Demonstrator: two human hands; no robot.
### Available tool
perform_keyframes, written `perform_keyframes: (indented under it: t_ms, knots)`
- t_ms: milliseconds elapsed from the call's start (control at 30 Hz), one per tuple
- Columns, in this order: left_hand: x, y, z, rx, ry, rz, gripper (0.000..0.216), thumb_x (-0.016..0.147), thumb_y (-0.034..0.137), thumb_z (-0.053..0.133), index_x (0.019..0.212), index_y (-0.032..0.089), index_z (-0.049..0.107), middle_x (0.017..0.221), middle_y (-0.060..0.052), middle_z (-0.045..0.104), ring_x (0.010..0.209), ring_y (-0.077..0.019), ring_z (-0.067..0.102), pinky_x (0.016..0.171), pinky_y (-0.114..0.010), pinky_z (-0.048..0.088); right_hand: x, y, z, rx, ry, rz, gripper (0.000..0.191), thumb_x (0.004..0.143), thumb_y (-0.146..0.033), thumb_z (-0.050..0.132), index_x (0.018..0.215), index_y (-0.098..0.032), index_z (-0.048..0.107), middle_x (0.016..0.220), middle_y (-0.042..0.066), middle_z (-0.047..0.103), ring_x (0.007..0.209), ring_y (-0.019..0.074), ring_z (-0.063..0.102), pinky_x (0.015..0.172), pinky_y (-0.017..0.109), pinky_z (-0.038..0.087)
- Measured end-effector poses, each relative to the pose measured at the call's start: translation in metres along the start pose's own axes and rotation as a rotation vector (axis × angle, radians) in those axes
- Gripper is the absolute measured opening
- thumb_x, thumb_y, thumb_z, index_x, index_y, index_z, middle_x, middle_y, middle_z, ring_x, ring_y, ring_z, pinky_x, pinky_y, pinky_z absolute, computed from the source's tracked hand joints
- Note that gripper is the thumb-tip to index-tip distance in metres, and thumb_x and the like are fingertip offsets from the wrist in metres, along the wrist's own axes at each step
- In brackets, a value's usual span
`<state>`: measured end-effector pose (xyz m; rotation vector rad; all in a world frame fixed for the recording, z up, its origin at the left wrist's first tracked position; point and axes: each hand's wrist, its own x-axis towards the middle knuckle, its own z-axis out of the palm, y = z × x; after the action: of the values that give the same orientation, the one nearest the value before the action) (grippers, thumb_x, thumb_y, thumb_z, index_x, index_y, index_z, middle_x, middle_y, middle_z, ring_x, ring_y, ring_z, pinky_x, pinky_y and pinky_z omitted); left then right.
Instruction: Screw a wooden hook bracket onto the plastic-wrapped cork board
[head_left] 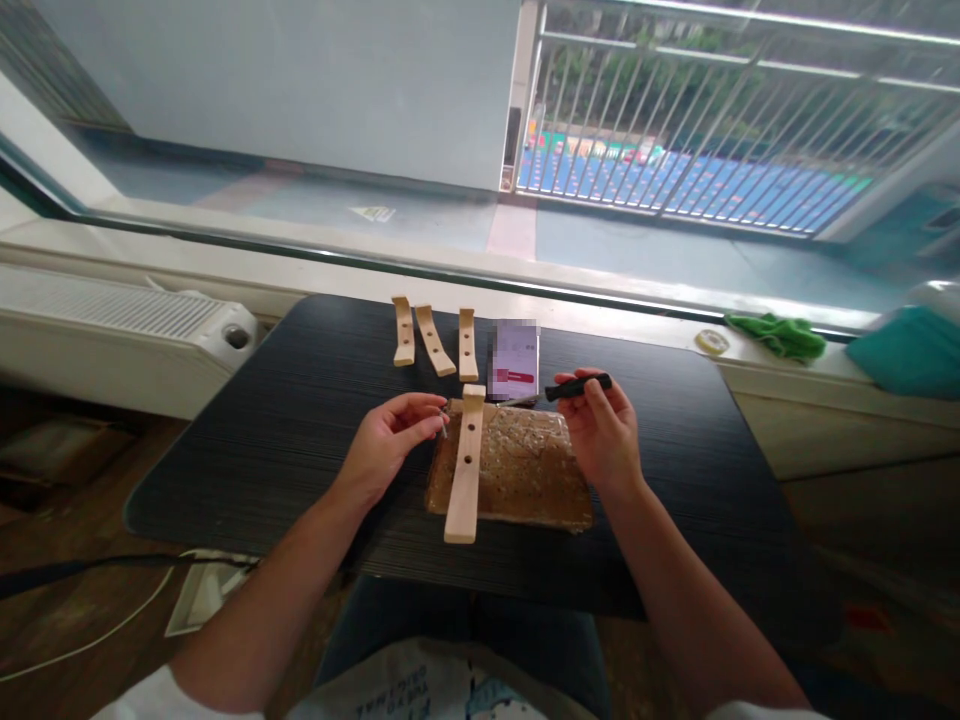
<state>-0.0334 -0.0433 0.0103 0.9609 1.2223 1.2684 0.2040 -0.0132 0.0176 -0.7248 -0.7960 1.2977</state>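
My right hand (604,435) grips a screwdriver (577,386) by its black handle, the thin metal shaft pointing left over the board. Between the thumb and fingertips of my left hand (397,435) is a small, thin metal piece that looks like a screw (444,430). A pale wooden hook (465,490) with two dark holes lies lengthwise between my hands. It rests across a worn brown board (525,490), its near end reaching past the board's front edge. Neither hand touches the hook.
Several similar wooden hooks (467,345) lie at the back of the black table (315,400). Beside them is a lit phone (514,360). On the windowsill are a tape roll (711,342) and a green cloth (780,337). A white radiator (127,320) stands at the left.
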Motion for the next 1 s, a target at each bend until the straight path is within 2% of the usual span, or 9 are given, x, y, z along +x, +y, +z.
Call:
perform_keyframes:
  t_ms: [100,200,333,467,667,833,1000]
  knots:
    - [-0.001,-0.005,0.002,0.118,-0.047,0.051,0.032,0.060,0.037,0.080,0.085,0.017,0.072,0.081,-0.006,0.074,0.079,-0.0216,0.069,0.075,-0.032,0.056,-0.001,-0.001,0.001,-0.007,0.014,0.007,0.022,0.068,-0.038,0.079,0.082,-0.023,0.070,0.080,0.000,0.076,0.061,0.0061,0.063,0.057,0.017,0.053]
    - [-0.004,-0.004,0.006,0.252,-0.043,0.081,0.033,0.060,0.046,0.079,0.075,0.018,0.072,0.081,-0.007,0.074,0.080,-0.0242,0.069,0.076,-0.035,0.057,-0.001,-0.001,0.001,-0.049,0.029,0.001,0.021,0.069,-0.039,0.077,0.082,-0.024,0.069,0.080,-0.001,0.075,0.059,0.0064,0.062,0.055,0.018,0.053]
    - [-0.007,-0.002,0.008,0.281,-0.023,0.076,0.034,0.058,0.051,0.079,0.068,0.020,0.071,0.076,-0.006,0.073,0.076,-0.0244,0.068,0.074,-0.035,0.057,-0.001,0.001,-0.001,-0.107,0.012,0.005,0.015,0.076,-0.038,0.071,0.085,-0.027,0.068,0.083,-0.002,0.074,0.062,0.0064,0.062,0.057,0.018,0.052]
    - [-0.008,-0.008,0.005,0.336,-0.002,0.087,0.027,0.062,0.048,0.077,0.069,0.022,0.071,0.075,-0.004,0.072,0.074,-0.0231,0.066,0.069,-0.032,0.056,-0.002,0.001,-0.001,-0.161,0.012,-0.007,0.012,0.079,-0.039,0.069,0.085,-0.029,0.068,0.084,-0.002,0.074,0.064,0.0073,0.063,0.056,0.019,0.051]
    - [-0.009,-0.014,0.001,0.368,0.015,0.077,0.019,0.067,0.040,0.074,0.076,0.024,0.072,0.075,-0.001,0.070,0.067,-0.0193,0.063,0.064,-0.031,0.054,-0.002,-0.002,0.003,-0.194,0.074,0.031,0.018,0.071,-0.043,0.076,0.082,-0.030,0.071,0.080,-0.002,0.073,0.067,0.0078,0.065,0.055,0.016,0.052]
    - [-0.011,-0.014,0.001,0.473,-0.058,0.141,0.014,0.072,0.039,0.071,0.073,0.025,0.072,0.074,-0.002,0.070,0.073,-0.0225,0.064,0.067,-0.034,0.052,-0.001,-0.002,0.002,-0.260,0.086,0.040,0.016,0.073,-0.045,0.073,0.082,-0.032,0.070,0.080,-0.002,0.072,0.064,0.0088,0.064,0.053,0.018,0.052]
    - [-0.011,-0.014,0.002,0.440,-0.116,0.213,0.004,0.074,0.031,0.071,0.075,0.027,0.073,0.074,-0.002,0.071,0.072,-0.0209,0.065,0.066,-0.033,0.053,0.000,-0.001,0.001,-0.224,0.059,0.054,0.014,0.075,-0.042,0.073,0.083,-0.031,0.071,0.081,-0.004,0.074,0.060,0.0055,0.061,0.055,0.014,0.051]
